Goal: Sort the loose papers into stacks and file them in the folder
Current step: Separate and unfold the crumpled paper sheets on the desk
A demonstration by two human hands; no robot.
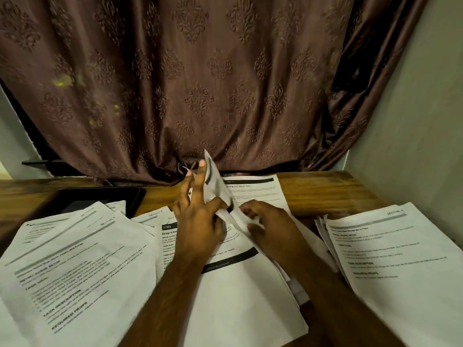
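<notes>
Both hands at table centre. Left hand holds a lifted sheet, thumb pinching it, two fingers straight up behind. Right hand grips the sheet's lower edge, fingers curled. Loose papers: spread pile at 8 o'clock, neat stack at 4 o'clock, one page at 12. Dark folder at 10 o'clock, partly covered. Curtain behind

Left hand reaches forward, two fingers straight, thumb pinching; right hand curled, knuckles up, forearms angled inward.
</notes>
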